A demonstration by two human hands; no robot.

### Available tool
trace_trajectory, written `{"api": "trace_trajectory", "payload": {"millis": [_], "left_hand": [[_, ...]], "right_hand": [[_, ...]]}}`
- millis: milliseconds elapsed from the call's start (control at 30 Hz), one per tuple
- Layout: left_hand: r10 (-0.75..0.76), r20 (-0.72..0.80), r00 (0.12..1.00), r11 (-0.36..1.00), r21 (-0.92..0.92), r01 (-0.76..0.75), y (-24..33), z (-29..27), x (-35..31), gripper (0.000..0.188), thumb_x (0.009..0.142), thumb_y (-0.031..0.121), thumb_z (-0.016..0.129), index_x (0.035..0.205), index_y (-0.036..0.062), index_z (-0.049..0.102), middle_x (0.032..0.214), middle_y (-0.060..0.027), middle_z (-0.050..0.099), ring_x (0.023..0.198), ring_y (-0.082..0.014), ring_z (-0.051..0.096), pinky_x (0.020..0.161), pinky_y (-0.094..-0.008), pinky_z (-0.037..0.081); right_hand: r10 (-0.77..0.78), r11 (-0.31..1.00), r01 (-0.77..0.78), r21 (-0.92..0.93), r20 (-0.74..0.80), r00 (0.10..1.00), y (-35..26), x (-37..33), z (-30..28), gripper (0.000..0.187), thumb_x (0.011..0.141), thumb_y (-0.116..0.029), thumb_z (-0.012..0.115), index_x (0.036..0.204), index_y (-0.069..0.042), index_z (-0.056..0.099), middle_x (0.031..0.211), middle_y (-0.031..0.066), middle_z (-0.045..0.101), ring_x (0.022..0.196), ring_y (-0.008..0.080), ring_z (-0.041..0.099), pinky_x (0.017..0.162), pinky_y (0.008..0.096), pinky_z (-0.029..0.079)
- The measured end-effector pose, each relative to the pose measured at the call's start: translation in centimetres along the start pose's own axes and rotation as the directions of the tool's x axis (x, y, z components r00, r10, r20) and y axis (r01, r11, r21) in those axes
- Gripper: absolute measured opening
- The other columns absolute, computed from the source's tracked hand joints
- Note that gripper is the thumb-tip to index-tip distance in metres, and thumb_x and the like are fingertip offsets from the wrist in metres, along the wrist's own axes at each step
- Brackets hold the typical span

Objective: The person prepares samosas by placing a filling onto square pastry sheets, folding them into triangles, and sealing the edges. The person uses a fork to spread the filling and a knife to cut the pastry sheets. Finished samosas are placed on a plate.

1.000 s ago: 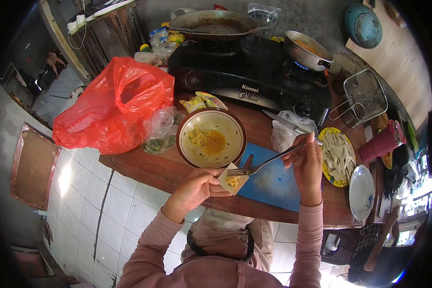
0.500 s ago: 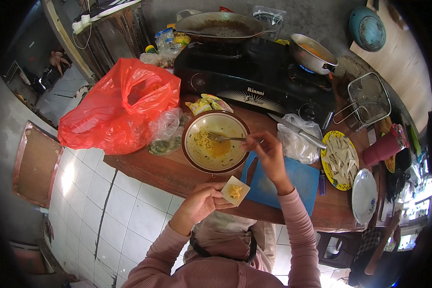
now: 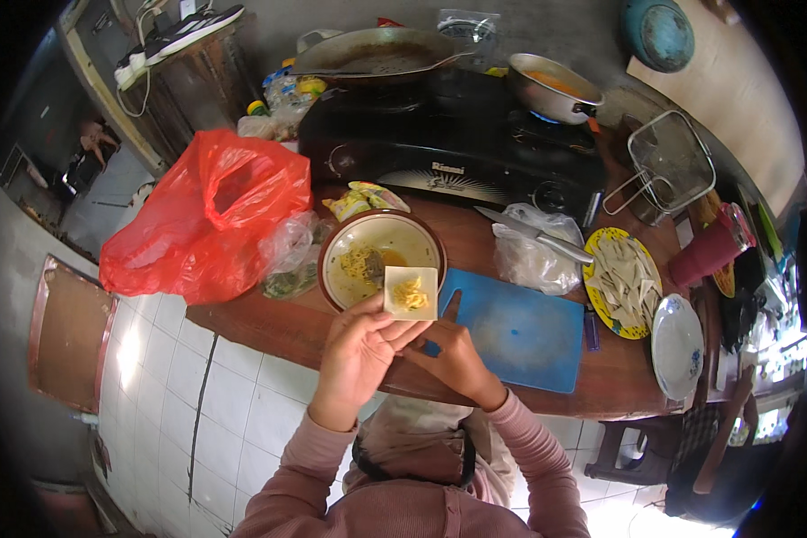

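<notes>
My left hand [image 3: 354,359] holds a pale square dough wrapper [image 3: 429,310] between thumb and fingers, raised in front of the bowl. A small heap of yellow noodle filling [image 3: 410,293] lies at its middle. Close beside it is my right hand [image 3: 464,363], its index finger stretched up near the wrapper's right edge and no tool visible in it. Part of that hand is hidden behind the left fingers. The brown-rimmed bowl [image 3: 408,235] contains noodles in yellow liquid and a grey metal fork end [image 3: 375,267], its handle hidden by the wrapper. A blue cutting board [image 3: 520,332] lies to the right.
Behind stands a black gas stove [image 3: 448,134] with a wok [image 3: 377,56] and a pan [image 3: 556,90] over a blue flame. A knife [image 3: 547,240] rests on a plastic bag. Rightward are a yellow plate [image 3: 605,314] of pale strips and a white plate [image 3: 677,345]. A red bag [image 3: 206,224] sits left.
My right hand has let go of the fork and come down next to my left hand. The left hand has lifted the filled wrapper in front of the bowl. The whole view has shifted slightly.
</notes>
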State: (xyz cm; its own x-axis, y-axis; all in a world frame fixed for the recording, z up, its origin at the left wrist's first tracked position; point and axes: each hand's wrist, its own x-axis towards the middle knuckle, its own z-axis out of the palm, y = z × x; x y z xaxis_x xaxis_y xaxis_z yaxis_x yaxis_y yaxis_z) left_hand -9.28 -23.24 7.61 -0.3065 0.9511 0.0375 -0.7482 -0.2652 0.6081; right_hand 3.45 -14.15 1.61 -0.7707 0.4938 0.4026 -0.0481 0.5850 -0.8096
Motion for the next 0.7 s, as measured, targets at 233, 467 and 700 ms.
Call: {"api": "trace_trajectory", "payload": {"millis": [233,467,700], "left_hand": [[-0.173,0.087,0.981,0.977,-0.111,0.182,-5.4,5.0,1.0,0.033,0.087,0.002,0.041,0.117,-0.0078,0.050,0.122,-0.0187,0.054,0.115,-0.0333,0.052,0.102,-0.0509,0.038],[-0.432,0.169,0.886,0.898,-0.003,0.439,-12.0,6.4,3.7,0.037,0.087,0.004,0.041,0.121,-0.0084,0.047,0.120,-0.0174,0.055,0.113,-0.0296,0.054,0.103,-0.0467,0.038],[-0.504,0.265,0.822,0.864,0.139,0.485,-17.3,6.2,7.6,0.040,0.087,0.005,0.041,0.123,-0.0115,0.043,0.121,-0.0181,0.054,0.113,-0.0279,0.054,0.104,-0.0424,0.038]], "right_hand": [[0.130,0.989,-0.105,0.105,-0.264,0.956,-0.3,-4.7,-3.5,0.031,0.068,-0.003,0.071,0.098,0.002,0.062,0.094,0.0175,0.065,0.082,0.0283,0.063,0.072,0.0349,0.049],[0.182,0.895,-0.407,-0.183,-0.682,0.708,-1.3,-13.6,-14.2,0.019,0.076,0.001,0.062,0.094,-0.003,0.066,0.093,0.0105,0.065,0.090,0.0239,0.058,0.080,0.0323,0.045],[0.097,0.118,-0.805,-0.581,-0.800,0.592,-1.7,-20.7,-22.9,0.044,0.080,-0.036,0.064,0.117,-0.013,0.058,0.129,0.0086,0.046,0.126,0.0327,0.033,0.101,0.0510,0.019]]}}
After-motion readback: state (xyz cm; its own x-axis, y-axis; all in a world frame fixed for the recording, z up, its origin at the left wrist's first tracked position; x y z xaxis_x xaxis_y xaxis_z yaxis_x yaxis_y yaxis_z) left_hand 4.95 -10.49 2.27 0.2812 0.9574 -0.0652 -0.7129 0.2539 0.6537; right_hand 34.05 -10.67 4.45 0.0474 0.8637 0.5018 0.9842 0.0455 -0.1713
